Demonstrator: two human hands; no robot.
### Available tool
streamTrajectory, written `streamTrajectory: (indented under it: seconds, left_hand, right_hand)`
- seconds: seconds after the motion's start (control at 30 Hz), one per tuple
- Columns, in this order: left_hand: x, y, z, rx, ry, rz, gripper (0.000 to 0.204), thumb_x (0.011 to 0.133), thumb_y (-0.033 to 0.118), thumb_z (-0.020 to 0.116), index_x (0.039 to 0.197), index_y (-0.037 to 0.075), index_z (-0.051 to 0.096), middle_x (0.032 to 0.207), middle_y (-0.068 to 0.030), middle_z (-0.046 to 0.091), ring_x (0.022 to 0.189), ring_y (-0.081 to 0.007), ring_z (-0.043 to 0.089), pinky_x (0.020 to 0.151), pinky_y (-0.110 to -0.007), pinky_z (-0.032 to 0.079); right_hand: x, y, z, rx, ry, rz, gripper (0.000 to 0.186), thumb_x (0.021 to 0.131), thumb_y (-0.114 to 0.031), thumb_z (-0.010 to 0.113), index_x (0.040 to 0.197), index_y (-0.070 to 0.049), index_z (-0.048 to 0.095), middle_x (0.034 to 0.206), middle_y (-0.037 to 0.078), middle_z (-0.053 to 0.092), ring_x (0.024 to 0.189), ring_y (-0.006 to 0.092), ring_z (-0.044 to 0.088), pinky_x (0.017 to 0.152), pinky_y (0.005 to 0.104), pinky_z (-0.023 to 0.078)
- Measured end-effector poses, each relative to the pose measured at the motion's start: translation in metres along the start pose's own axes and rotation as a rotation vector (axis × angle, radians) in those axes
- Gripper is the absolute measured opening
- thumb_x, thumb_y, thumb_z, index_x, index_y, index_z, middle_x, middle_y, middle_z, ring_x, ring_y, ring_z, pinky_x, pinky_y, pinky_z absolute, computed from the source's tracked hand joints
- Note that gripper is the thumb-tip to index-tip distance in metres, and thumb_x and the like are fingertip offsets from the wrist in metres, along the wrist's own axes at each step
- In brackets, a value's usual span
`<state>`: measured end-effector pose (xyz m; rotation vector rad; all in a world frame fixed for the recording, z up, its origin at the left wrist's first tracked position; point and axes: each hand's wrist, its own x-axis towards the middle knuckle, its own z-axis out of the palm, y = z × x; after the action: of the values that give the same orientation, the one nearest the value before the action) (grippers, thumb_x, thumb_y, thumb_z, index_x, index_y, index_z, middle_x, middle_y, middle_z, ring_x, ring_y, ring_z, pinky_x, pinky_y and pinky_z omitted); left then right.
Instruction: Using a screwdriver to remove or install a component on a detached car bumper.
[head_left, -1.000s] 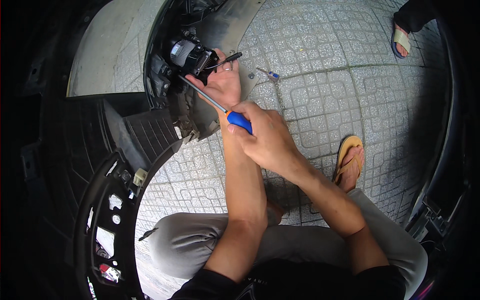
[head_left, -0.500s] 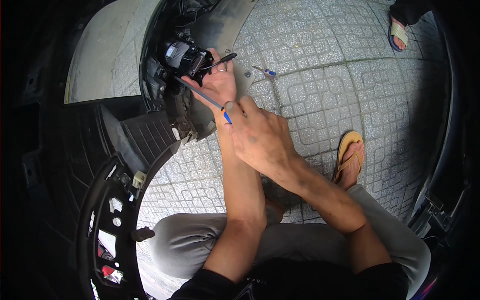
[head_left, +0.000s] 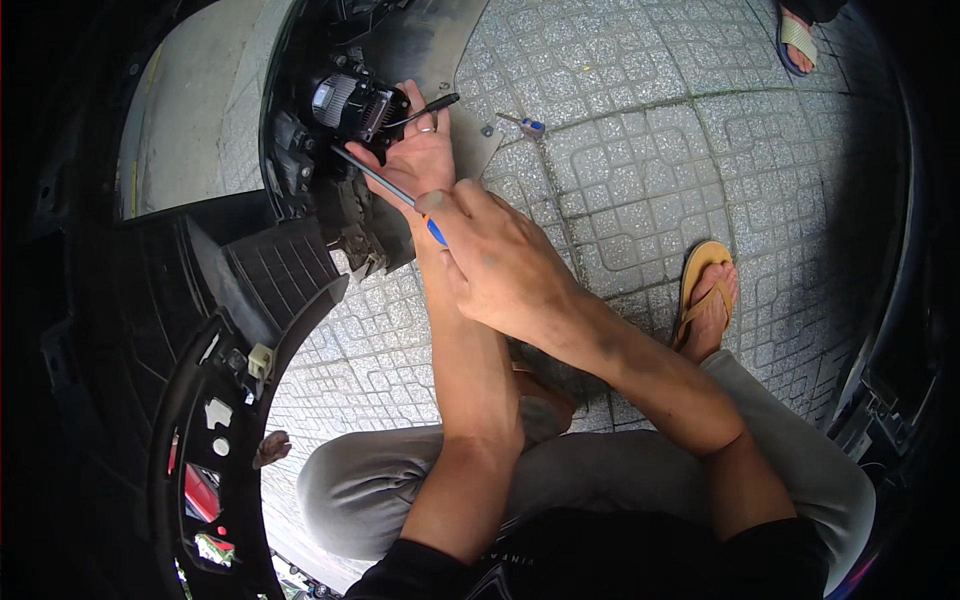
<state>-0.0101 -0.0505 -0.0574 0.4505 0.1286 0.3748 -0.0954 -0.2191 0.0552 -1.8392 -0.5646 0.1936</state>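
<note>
Right hand (head_left: 500,252) clasps 1 screwdriver (head_left: 387,184) — its shaft slants past the uncurled left hand (head_left: 424,160).

One piece of lettering can be made out: a short row of small, pale, widely spaced capitals (head_left: 516,562), printed across the front of the black shirt (head_left: 620,555) worn by the person, well apart from the finned unit (head_left: 358,105) and on the person's own side of it. Just beside those capitals, on the side farther from the finned unit, a light angular mark (head_left: 499,578) is borne by the same cloth; whether it is a sign or a letter cannot be told. On the finned unit itself, at its left end, a pale label-like patch (head_left: 322,95) is seen, but any print on it is too small to be read.
</note>
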Motion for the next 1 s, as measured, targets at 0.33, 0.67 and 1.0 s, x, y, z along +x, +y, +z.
streamTrajectory:
  seconds: [0.33,0.67,1.0]
  left_hand:
    - [0.016,0.02,0.022,-0.325,0.065,-0.099,0.097,0.082,0.08,0.058,0.148,0.011,0.05,0.148,-0.0216,0.049,0.138,-0.0446,0.045,0.114,-0.074,0.022]
    - [0.016,0.031,0.046,-0.216,0.267,-0.245,0.108,0.082,0.082,0.053,0.149,-0.003,0.041,0.149,-0.0231,0.048,0.136,-0.0438,0.051,0.116,-0.076,0.018]
    - [0.029,0.031,0.015,-0.174,0.262,-0.242,0.099,0.069,0.098,0.047,0.124,0.018,0.069,0.116,-0.0073,0.069,0.104,-0.0271,0.067,0.1,-0.054,0.036]
  right_hand:
    - [-0.004,-0.01,0.007,-0.561,-0.02,-0.052,0.051,0.08,-0.009,0.066,0.13,-0.002,0.057,0.101,0.009,0.058,0.083,0.0229,0.069,0.06,0.0349,0.06]
    - [0.0,-0.012,0.003,-0.561,0.036,-0.08,0.05,0.076,-0.012,0.07,0.124,0.004,0.065,0.099,0.008,0.065,0.088,0.0195,0.068,0.056,0.0296,0.059]
    - [0.004,-0.01,0.004,-0.18,-0.051,0.098,0.037,0.088,-0.01,0.067,0.124,-0.001,0.065,0.103,0.013,0.063,0.08,0.0315,0.07,0.068,0.042,0.058]
